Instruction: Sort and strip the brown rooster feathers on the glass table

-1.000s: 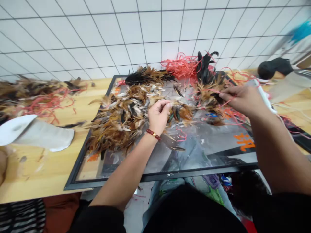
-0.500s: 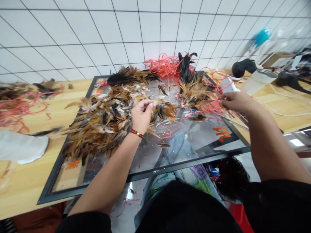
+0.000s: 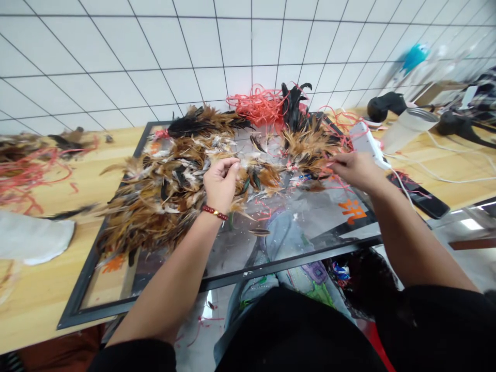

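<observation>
Brown, white and black feathers (image 3: 155,206) lie heaped across the left half of a black-framed glass panel (image 3: 240,253). My left hand (image 3: 220,183), with a beaded bracelet at the wrist, is pinched closed above the heap's right side; what its fingertips hold is too small to make out. Farther right, my right hand (image 3: 356,169) is closed too, thumb and fingers together at the edge of a tan feather bundle (image 3: 310,144). Pink strips show around its fingertips, but whether it grips one is unclear.
A tangle of pink plastic strips (image 3: 259,106) lies against the tiled wall. On the right are a white power strip (image 3: 364,139), a phone (image 3: 420,195), a translucent cup (image 3: 411,126) and white cables. A white cloth-like item (image 3: 34,235) and more strips are at left.
My right hand has moved left, from the pink strips beside the power strip to the tan feather bundle, and the phone now shows. My left hand stays nearly in place, still pinched.
</observation>
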Motion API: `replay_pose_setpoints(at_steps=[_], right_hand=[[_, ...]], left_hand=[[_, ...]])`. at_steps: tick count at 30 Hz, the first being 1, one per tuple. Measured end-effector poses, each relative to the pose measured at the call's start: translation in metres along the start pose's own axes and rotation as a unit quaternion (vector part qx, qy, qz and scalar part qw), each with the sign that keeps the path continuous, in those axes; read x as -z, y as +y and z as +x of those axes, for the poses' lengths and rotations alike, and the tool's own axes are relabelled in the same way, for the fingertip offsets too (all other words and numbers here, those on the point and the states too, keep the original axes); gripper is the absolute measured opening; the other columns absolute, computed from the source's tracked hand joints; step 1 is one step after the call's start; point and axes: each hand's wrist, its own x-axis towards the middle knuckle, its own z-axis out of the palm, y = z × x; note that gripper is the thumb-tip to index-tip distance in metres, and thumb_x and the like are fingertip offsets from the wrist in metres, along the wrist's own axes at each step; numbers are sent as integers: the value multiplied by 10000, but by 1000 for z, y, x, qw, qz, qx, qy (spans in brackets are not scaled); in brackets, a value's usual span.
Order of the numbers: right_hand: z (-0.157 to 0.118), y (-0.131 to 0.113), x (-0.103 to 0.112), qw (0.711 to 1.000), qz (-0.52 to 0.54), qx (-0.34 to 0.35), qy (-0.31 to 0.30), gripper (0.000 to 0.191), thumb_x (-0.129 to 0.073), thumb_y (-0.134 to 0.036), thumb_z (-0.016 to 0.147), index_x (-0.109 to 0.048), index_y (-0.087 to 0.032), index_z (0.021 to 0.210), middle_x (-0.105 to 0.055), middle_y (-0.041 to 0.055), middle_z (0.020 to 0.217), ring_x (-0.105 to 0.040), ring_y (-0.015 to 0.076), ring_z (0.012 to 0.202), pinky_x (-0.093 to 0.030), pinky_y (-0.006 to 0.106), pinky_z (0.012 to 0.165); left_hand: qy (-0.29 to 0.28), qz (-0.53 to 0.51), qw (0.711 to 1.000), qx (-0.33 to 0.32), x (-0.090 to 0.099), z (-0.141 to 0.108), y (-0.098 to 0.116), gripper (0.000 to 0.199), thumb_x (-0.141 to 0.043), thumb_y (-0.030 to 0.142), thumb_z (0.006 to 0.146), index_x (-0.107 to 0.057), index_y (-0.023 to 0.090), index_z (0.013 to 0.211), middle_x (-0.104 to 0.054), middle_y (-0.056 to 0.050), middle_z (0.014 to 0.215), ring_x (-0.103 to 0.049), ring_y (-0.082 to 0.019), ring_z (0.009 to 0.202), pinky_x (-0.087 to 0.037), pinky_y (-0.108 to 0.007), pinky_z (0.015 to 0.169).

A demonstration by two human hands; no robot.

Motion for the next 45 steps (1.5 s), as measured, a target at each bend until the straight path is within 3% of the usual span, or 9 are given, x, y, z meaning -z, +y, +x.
replay_pose_setpoints(at_steps=[7, 10, 15, 20, 25, 31, 37, 40, 45], right_hand=[[-14, 34, 32, 989, -68, -131, 15, 290, -654, -210, 811, -758, -173, 1080, -738, 196, 1005, -667, 307, 866, -474, 416, 780], [-27, 18, 22, 992, -102, -56, 42, 399, -598, -232, 839, -715, -194, 1219, -702, 193, 1180, -670, 330, 977, -486, 416, 810], [-29, -16, -8, 989, -36, 115, -90, 483, -696, -444, 796, -712, -231, 1229, -728, 101, 1056, -676, 273, 963, -509, 360, 832], [-10, -28, 0, 979, 180, 6, 97, 290, -493, -399, 938, -704, -218, 854, -678, 70, 807, -639, 223, 765, -496, 368, 737], [0, -75, 6, 875, 482, 38, -31, 358, -655, -572, 848, -625, -219, 795, -542, -7, 631, -457, 116, 525, -418, 283, 548], [1, -123, -20, 870, 469, 123, -93, 372, -702, -559, 805, -643, -192, 782, -542, -28, 599, -467, 93, 528, -391, 236, 531], [11, -78, -12, 914, 396, 36, 83, 221, -631, -379, 842, -693, -194, 948, -676, 12, 765, -577, 131, 623, -468, 270, 622], [7, -48, -2, 984, 175, 30, -29, 149, -681, -323, 775, -735, -204, 847, -701, 11, 746, -634, 176, 706, -464, 291, 675], [1, -42, -15, 983, -45, 118, -136, 210, -688, -266, 770, -772, -203, 952, -723, 57, 878, -654, 215, 841, -450, 293, 726]], left_hand=[[-4, -7, 1000, 1, 0, 0, 1, 68, -692, 134, 778, -721, 167, 830, -702, 4, 722, -585, -67, 546, -473, -174, 530], [-9, -9, 1000, 4, -2, -1, 1, 70, -697, 125, 779, -720, 166, 831, -697, 10, 714, -570, -58, 528, -464, -171, 529], [-13, -18, 1000, 12, -4, -3, 1, 81, -667, 104, 789, -718, 162, 815, -695, 2, 701, -587, -76, 552, -464, -186, 541], [-22, -43, 999, 17, -5, -5, 8, 73, -688, 117, 774, -726, 169, 809, -701, 8, 686, -560, -64, 525, -474, -182, 543], [-188, -81, 974, 95, -13, -22, 21, 146, -729, 262, 805, -751, 165, 912, -755, -46, 820, -613, -74, 598, -492, -182, 549], [-383, -74, 894, 219, -18, -38, 20, 220, -747, 350, 811, -726, 145, 733, -646, -15, 576, -529, -53, 476, -388, -148, 452], [-232, -96, 932, 261, -18, -33, 17, 173, -685, 235, 870, -696, 130, 732, -690, -22, 636, -451, -23, 400, -282, -150, 385], [-161, -138, 936, 279, -19, -28, 19, 178, -680, 268, 894, -679, 129, 783, -618, 19, 563, -414, -23, 376, -248, -153, 371], [-108, -199, 933, 279, -22, -28, 22, 122, -578, 108, 936, -671, 108, 857, -662, -2, 667, -578, -47, 520, -471, -169, 538]])
